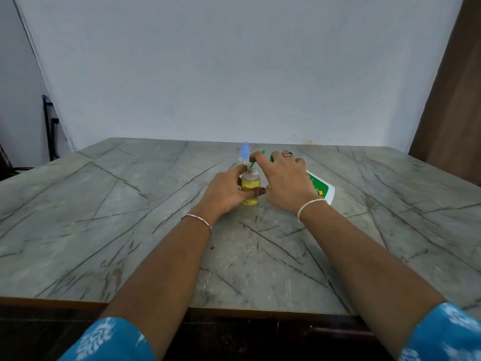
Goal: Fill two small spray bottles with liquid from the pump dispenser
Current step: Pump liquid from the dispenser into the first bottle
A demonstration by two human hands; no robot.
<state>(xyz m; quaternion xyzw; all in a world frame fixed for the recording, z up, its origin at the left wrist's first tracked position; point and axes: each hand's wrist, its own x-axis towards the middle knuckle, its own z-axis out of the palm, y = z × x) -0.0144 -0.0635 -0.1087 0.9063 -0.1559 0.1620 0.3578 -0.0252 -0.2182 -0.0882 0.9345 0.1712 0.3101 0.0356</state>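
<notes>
Only partly visible behind right hand (285,182): tilted pump dispenser (321,187).

near bottle (250,187) on table (130,204), second bottle (244,155) behind, pump dispenser (324,189) right

Hidden / unclear bits, head view
Most of pump dispenser (322,190) sits behind right hand (286,183); label txt too blurred to read. Lower body of blue-capped spray bottle (244,152) hidden by left hand (226,191) & yellow-filled bottle (250,188). Both sleeves (109,340) cut by btm edge; black object (49,126) at left can't be ID'd.
</notes>
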